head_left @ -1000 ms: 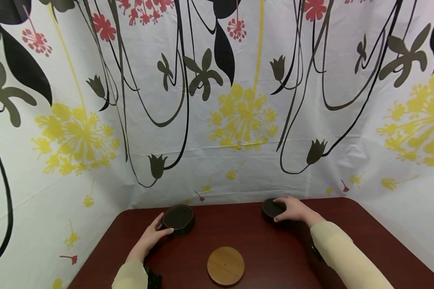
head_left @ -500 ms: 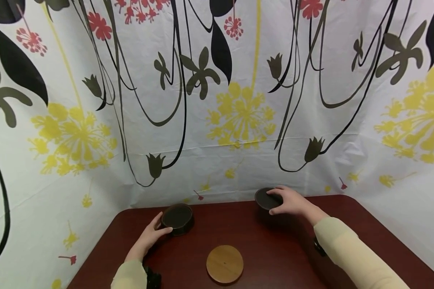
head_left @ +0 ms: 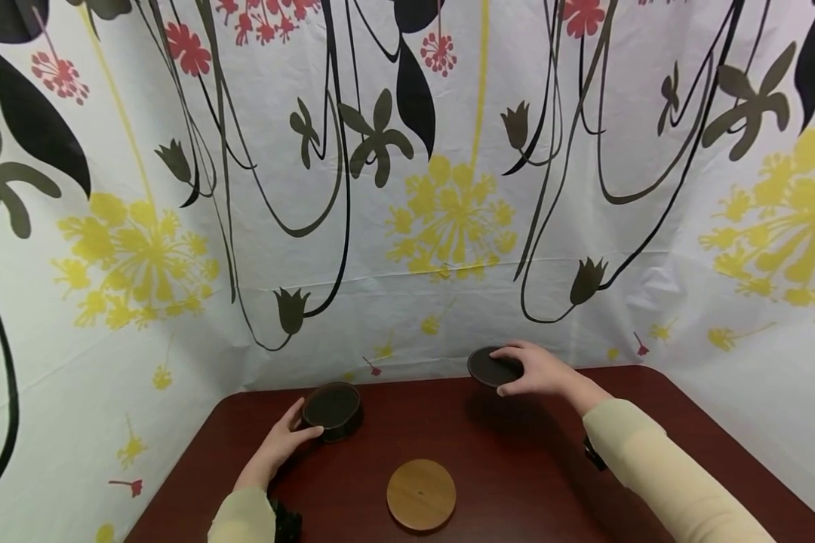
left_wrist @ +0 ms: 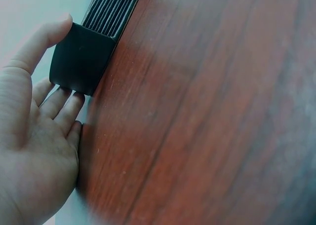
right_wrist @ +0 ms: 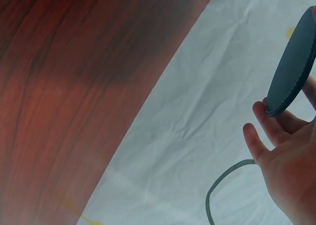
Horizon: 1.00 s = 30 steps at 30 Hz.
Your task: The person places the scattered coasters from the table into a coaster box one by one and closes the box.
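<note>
Left hand (head_left: 280, 445) gripping dark round container (head_left: 333, 409) on table (head_left: 516, 483), right hand (head_left: 539, 372) pinching dark disc (head_left: 492, 367) aloft, wooden lid (head_left: 421, 494) near front edge

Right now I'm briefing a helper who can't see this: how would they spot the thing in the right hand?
Start at the dark red table and go to its far edge by the flowered backdrop. There the right hand holds a thin dark disc lifted off the wood. Unlike the dark round holder at the left hand and the light wooden disc, it is flat, black and airborne.

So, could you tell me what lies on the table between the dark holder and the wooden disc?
Nothing: in the head view only bare table separates the holder from the disc.
</note>
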Motion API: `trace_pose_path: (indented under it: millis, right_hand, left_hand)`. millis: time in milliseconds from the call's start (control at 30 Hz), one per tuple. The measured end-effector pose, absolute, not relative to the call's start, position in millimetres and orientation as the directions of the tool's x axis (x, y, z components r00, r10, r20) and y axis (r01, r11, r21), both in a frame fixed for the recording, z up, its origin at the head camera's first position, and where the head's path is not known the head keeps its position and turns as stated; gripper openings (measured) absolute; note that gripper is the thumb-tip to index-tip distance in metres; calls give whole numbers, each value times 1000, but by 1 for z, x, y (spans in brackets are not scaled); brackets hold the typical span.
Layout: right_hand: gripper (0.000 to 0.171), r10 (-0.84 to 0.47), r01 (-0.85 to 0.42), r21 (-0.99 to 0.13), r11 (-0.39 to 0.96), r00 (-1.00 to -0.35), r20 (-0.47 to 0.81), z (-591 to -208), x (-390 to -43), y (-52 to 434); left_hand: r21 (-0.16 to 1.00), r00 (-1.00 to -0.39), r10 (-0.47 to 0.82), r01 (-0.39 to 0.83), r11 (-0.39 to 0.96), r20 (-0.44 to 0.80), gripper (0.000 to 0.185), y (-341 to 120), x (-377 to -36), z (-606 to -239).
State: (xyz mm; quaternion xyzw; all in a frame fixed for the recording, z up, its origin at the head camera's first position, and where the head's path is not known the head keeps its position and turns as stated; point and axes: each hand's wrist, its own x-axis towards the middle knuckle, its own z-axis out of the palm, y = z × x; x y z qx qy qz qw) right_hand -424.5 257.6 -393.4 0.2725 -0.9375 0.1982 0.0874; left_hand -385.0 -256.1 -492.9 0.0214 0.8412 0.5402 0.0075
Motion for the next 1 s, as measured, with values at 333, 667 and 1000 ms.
trace_pose_path:
  millis: [333,667,1000]
  right_hand:
    - [69,-477,-531,-327,782,-847,235,-386,-432,237]
    - [72,-505,-553,-346,758,-833,227,-381,-439,204]
    - [74,-544,-586,-340,736,-810,220,-391,-454,162]
  left_hand:
    - [915,-999,41,24,403,8,98,-258,-383,-492]
    - [923,-999,45,25,384,9,97,-254,-384,-495]
    - [924,-999,40,34,381,20,97,-256,-385,-495]
